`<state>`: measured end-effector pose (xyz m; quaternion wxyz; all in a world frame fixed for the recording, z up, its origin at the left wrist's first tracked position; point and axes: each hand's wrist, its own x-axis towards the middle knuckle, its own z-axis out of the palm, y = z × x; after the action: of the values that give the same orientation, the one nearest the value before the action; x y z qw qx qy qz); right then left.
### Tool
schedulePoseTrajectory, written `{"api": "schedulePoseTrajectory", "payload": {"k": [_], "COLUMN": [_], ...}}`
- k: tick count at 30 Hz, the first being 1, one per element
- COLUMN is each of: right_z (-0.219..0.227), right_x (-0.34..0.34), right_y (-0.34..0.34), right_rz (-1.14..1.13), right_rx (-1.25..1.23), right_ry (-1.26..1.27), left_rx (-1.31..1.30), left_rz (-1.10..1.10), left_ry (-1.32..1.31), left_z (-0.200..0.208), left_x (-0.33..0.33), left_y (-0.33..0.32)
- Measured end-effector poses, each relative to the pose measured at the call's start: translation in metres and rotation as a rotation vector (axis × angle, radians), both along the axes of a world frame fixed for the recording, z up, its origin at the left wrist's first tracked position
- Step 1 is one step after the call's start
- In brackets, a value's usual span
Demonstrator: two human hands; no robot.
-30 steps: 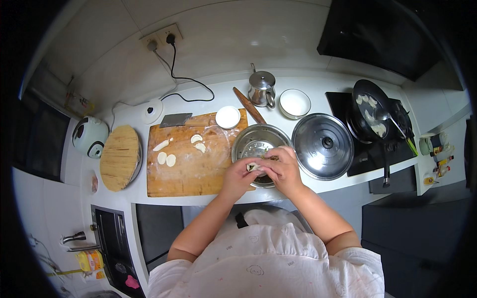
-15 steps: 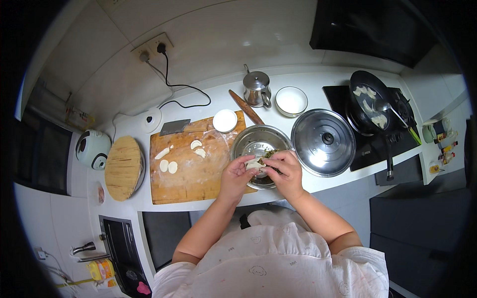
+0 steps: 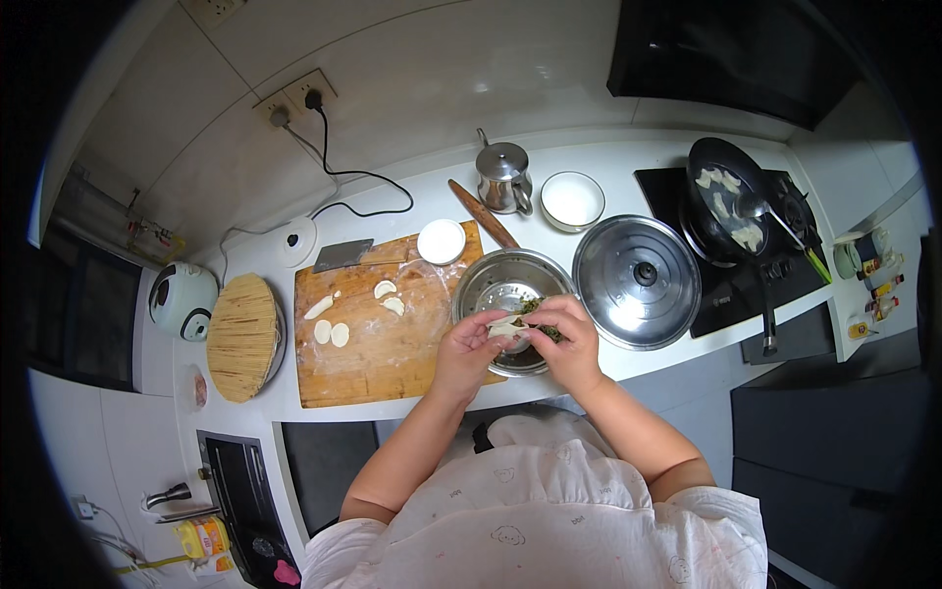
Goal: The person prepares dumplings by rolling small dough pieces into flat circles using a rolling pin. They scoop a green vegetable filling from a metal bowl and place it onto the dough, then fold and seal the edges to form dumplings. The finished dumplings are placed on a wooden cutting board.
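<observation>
- both forearms [image 3: 410, 447] are slanted inward from the lower edge, and the two hands are brought together over the near side of the metal bowl [image 3: 471, 280].
- the left hand [image 3: 465, 355] is bent with its fingers above and its thumb below, and a small pale dough wrapper [image 3: 507, 327] is gripped at its left end.
- the right hand [image 3: 569, 344] is turned toward the left one, its fingers curled, and the wrapper's right end is pinched by its thumb and fingertips; how firmly cannot be told.
- the wrapper is held between both hands above the bowl, where green filling [image 3: 551, 334] is seen beside the right fingers.
- compared with one second ago, the right hand's fingers are less bunched over the wrapper, and more of the dough is exposed.
- since half a second ago, the hands have barely been shifted, while more filling is shown below the right fingers.
- the dough pieces [image 3: 340, 336] on the wooden board [image 3: 363, 378] are left unmoved, and the bowl is still flanked by the glass lid [image 3: 613, 304].
</observation>
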<state>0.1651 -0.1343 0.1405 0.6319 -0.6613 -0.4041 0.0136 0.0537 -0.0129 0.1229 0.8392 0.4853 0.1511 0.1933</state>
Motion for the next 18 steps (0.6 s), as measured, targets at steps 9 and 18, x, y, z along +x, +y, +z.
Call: {"api": "schedulePoseTrajectory", "payload": {"k": [9,18], "right_z": [-0.0042,0.0038], "right_x": [0.0006,0.0024], "right_y": [0.0014,0.0033], "right_rz": [-0.015,-0.019], "right_rx": [0.031,0.006], "right_ry": [-0.035,-0.066], "left_rx": [-0.027,-0.058], "left_rz": [0.018,-0.026], "left_ry": [0.026,-0.003], "left_z": [0.0063,0.0058], "left_x": [0.0057,0.0076], "left_y": [-0.0056,-0.0005]}}
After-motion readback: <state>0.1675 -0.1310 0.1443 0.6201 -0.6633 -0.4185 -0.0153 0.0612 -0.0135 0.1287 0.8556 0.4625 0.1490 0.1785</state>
